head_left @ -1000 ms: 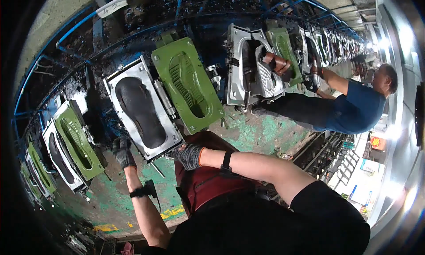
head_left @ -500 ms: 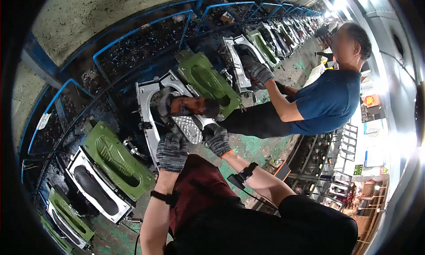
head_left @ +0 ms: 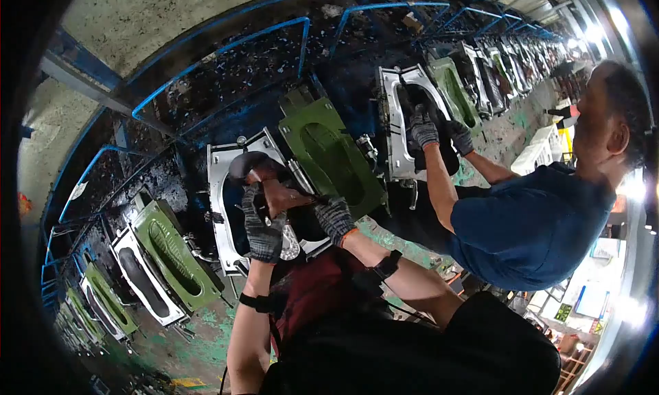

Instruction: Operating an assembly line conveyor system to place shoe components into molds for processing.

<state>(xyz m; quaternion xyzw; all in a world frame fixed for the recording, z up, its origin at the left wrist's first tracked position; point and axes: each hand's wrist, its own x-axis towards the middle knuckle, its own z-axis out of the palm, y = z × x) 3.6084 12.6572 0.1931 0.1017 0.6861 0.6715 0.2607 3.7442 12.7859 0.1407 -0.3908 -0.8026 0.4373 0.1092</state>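
Note:
In front of me a brown shoe (head_left: 280, 197) with a dark end is held over a silver mould frame (head_left: 221, 172). My left hand (head_left: 263, 234), in a grey knit glove, grips its near left side. My right hand (head_left: 334, 220), in a matching glove with an orange cuff, closes on its right side; the fingertips are partly hidden. Below the shoe, between my hands, shows a pale studded patch of sole (head_left: 290, 244). Hinged beside the frame lies a green mould half (head_left: 333, 158) with a foot-shaped hollow.
To my right a co-worker in a blue shirt (head_left: 528, 227) has gloved hands at another silver mould (head_left: 397, 120). More moulds run in a row away on both sides, including a green mould plate (head_left: 168, 240) at left. Blue rails (head_left: 220, 52) stand behind; wires hang from my wrist bands.
The shoe has turned in my hands, so less of its studded sole shows. My view has shifted, and the co-worker appears nearer the right edge, with both hands on the mould.

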